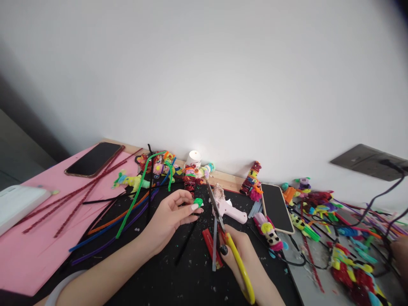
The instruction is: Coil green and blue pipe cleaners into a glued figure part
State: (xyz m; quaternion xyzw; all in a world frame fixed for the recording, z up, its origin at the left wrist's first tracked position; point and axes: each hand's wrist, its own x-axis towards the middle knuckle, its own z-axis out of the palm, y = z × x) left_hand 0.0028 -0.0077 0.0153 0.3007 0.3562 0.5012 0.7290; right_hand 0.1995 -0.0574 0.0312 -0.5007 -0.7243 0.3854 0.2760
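My left hand point(174, 212) is closed, pinching a small fuzzy green piece point(198, 202), likely pipe cleaner, between thumb and fingertips. A pair of scissors point(237, 265) with yellow and red handles is in my right hand point(244, 259), whose fingers partly hide behind the handles. The blades point up and away from me, apart from the green piece. Just beyond them lies a pale pink glue gun point(234, 211). A translucent glue stick point(214, 246) and a red flat strip point(208, 244) lie between my hands on the black mat point(153, 276).
Loose pipe cleaners point(127, 212) and a phone point(94, 159) lie left, near pink sheets point(38, 259). Along the wall stand a white cup point(194, 158) and several fuzzy figures point(251, 178). Another phone point(276, 208), cables and more figures are right. Another person's hand point(400, 250) shows at the right edge.
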